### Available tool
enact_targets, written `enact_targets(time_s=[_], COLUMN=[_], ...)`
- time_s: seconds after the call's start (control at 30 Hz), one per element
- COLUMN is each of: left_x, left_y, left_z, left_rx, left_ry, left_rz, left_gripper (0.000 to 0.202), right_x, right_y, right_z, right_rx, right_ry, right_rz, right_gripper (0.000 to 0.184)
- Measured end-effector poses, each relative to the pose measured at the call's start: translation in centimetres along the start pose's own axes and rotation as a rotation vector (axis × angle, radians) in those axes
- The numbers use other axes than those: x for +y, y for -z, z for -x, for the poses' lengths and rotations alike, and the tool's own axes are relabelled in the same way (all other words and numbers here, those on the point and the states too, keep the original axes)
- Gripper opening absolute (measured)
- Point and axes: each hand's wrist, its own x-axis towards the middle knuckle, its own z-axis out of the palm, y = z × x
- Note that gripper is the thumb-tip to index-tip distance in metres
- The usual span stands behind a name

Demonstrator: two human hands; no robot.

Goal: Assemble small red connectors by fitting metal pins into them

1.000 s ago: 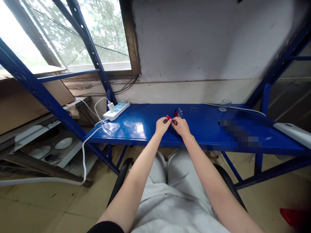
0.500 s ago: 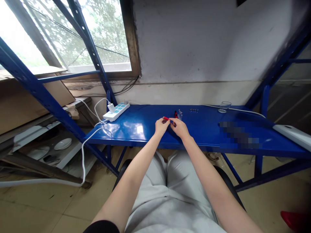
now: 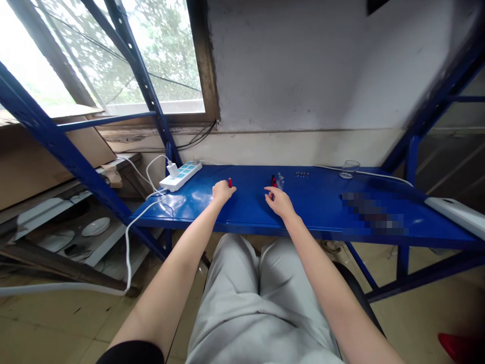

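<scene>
My left hand (image 3: pixel 223 191) is low over the left-middle of the blue table, closed with thumb and fingers around a small red cylinder (image 3: pixel 230 182). The cylinder stands upright, its lower part hidden by the hand. My right hand (image 3: pixel 279 202) is apart from it, holding nothing, with the index finger stretched out to the left and the other fingers bent. Just behind the right hand are small red and black cylinders (image 3: pixel 274 180) and several clear small pieces (image 3: pixel 280 180), partly covered by the fingers. Several tiny metallic pieces (image 3: pixel 302 174) lie in a row further back.
The blue table (image 3: pixel 250 217) stands against the wall. A white power strip (image 3: pixel 182 175) with a plugged-in cable is at its left end. To the right are a clear glass (image 3: pixel 349 170), a blurred-out dark object (image 3: pixel 373 212) and a white panel-like object (image 3: pixel 454 215).
My hands have come apart. The left hand has moved left with the red cylinder, which was between both hands before. The right hand has stayed near its place, its fingers now loosened.
</scene>
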Motion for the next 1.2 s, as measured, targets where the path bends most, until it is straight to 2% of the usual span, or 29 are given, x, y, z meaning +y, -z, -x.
enact_targets(time_s=[0.17, 0.63, 0.77, 0.93, 1.03, 1.13, 1.2], left_x=[-1.4, -1.2, -1.2, -1.5, -1.7, -1.1, 0.1], left_y=[-0.6, -0.7, -0.6, -0.1, 0.4, 0.7, 0.7], left_z=[-0.3, -0.1, -0.2, 0.4, 1.2, 2.3, 3.1], left_rx=[-0.002, 0.011, -0.008, -0.023, 0.040, 0.109, 0.116], left_ry=[0.074, 0.148, 0.173, 0.194, 0.087, -0.144, -0.317], left_rz=[-0.030, -0.001, -0.007, 0.025, 0.034, 0.089, 0.145], left_gripper=[0.013, 0.012, 0.013, 0.013, 0.013, 0.021, 0.027], right_x=[0.2, -0.2, -0.3, -0.6, -0.3, 0.7, 1.5], right_y=[-0.1, 0.2, 0.2, 0.6, 1.4, 2.2, 2.6], right_z=[-0.1, 0.0, 0.1, 0.1, -0.5, -1.4, -1.8], right_rx=[-0.007, 0.002, 0.093, 0.346, 0.519, 0.646, 0.703], right_ry=[-0.009, -0.014, -0.052, -0.074, -0.071, -0.085, -0.119], right_rz=[-0.014, -0.039, -0.040, -0.076, -0.121, -0.152, -0.150], right_gripper=[0.032, 0.029, 0.026, 0.020, 0.018, 0.017, 0.016])
